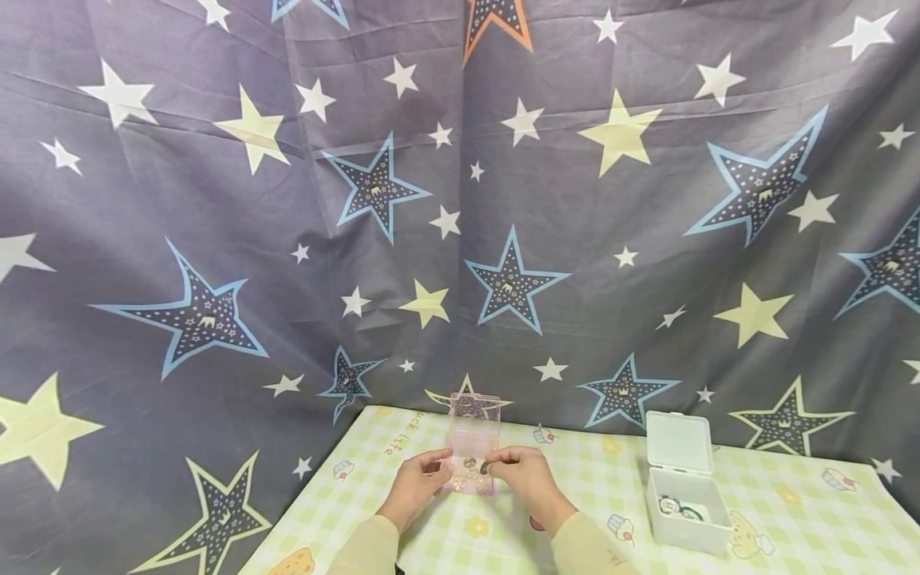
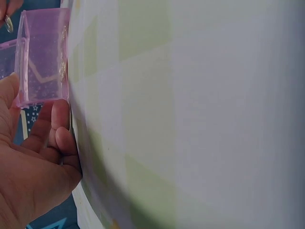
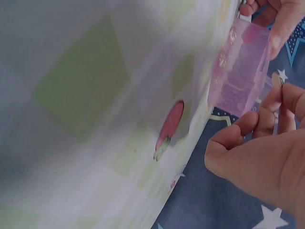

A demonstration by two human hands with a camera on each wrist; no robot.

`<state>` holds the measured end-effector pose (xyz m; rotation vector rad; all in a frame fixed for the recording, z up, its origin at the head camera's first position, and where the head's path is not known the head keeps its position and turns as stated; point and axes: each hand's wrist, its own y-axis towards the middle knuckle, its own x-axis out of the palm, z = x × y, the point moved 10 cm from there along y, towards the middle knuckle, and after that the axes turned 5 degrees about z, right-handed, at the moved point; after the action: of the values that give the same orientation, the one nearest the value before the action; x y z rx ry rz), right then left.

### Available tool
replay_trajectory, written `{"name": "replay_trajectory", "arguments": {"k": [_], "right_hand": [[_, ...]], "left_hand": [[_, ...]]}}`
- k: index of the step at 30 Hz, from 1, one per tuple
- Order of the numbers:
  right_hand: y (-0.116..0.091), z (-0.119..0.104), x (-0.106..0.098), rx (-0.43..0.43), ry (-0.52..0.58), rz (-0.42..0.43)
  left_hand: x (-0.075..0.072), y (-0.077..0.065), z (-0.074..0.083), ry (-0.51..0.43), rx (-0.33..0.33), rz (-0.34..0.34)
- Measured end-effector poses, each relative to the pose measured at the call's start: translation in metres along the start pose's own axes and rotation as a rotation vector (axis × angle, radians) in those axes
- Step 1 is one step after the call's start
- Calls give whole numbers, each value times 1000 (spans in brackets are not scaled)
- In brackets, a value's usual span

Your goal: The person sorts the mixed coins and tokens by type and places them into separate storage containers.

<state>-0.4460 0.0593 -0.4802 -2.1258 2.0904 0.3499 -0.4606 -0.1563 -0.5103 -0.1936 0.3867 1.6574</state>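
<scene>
A transparent pink plastic box [image 1: 474, 484] stands on the table with its lid [image 1: 475, 415] raised at the back. Small gold-coloured pieces [image 1: 470, 463] lie inside, also visible along the box's bottom in both wrist views. My left hand [image 1: 420, 481] holds the box by its left side; the thumb [image 2: 10, 90] is at the upper edge and the fingers are lower down. Over the right edge of the box, my right hand [image 1: 523, 477] pinches a small round metallic piece [image 2: 9, 24] between thumb and fingertips. It is too small to name exactly.
To the right stands a white box [image 1: 690, 523] with its lid [image 1: 679, 442] up; a few ring-shaped white and dark green items [image 1: 680, 509] lie in it. A green checked cloth [image 1: 596, 471] covers the table. Behind hangs a grey star-patterned curtain [image 1: 431, 263].
</scene>
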Motion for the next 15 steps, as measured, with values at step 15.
{"name": "replay_trajectory", "arguments": {"k": [15], "right_hand": [[-10,9,-4,-42,-34,59]], "left_hand": [[0,-1,0,-6,-7,-1]]}}
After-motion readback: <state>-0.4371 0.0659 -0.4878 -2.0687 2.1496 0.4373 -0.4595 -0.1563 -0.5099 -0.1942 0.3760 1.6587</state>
